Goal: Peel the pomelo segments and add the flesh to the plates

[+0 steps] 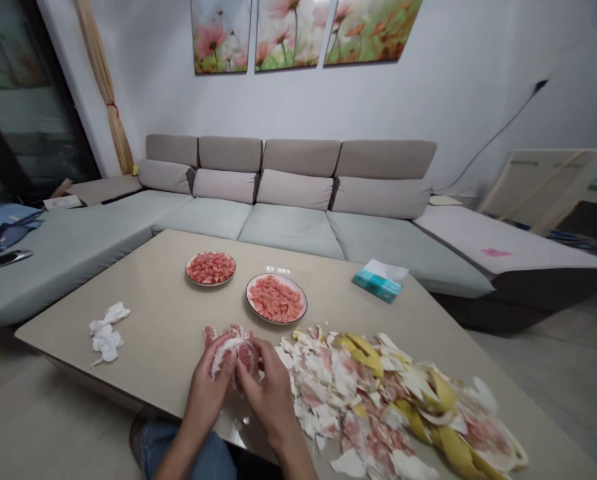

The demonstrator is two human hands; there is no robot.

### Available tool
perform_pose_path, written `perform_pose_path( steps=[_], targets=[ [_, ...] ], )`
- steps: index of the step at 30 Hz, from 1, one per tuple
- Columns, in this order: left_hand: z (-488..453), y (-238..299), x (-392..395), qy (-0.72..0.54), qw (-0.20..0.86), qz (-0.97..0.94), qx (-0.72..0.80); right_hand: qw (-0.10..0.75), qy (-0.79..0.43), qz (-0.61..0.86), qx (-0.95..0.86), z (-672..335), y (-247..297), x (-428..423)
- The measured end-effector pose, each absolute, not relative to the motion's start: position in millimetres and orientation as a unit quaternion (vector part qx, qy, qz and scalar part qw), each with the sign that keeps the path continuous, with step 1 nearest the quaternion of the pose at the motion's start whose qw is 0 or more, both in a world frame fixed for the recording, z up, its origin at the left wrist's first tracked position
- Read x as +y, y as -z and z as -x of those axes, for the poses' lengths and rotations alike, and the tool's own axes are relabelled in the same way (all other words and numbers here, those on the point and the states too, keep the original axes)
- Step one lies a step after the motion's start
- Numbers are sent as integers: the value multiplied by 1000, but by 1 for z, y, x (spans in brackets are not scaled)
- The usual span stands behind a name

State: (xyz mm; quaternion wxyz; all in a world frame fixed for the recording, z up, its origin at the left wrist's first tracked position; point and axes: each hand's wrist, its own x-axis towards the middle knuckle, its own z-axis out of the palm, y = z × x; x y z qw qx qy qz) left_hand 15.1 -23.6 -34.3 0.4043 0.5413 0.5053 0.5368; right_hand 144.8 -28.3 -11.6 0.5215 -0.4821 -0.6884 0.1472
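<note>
Both hands grip a partly peeled chunk of red pomelo over the table's near edge. My left hand wraps its left side, and my right hand holds the right side, with both thumbs pressed on the front. White pith still clings to the pink segments. Just behind my left fingers, a pomelo segment shows in part. Beyond the hands stand a plate of pink pomelo pulp and, farther left, a second plate with redder pulp.
A wide heap of pomelo peel, white pith and membrane covers the table to the right. Crumpled tissues lie at the left. A blue tissue pack sits at the back right. Behind the table runs a sofa.
</note>
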Motion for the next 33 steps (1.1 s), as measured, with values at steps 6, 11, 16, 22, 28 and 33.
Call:
perform_pose_path(
  steps=[6,11,16,22,28,33],
  targets=[
    [-14,36,-23,-560,333,-568,503,523,-112,481,-695,-139,11,-27],
    [-8,37,-25,-589,301,-564,494,527,-153,451,-704,-139,5,-28],
    [-8,31,-30,-585,383,-522,488,565,-178,444,-673,-140,1,-32],
    [-20,21,-38,-601,542,-370,457,571,-10,413,-709,-136,5,-39],
    [-26,10,-42,-594,630,-300,400,591,-34,443,-673,-135,0,-43],
    [-25,4,-37,-609,663,-251,356,610,-79,436,-657,-129,-1,-49]
  ],
)
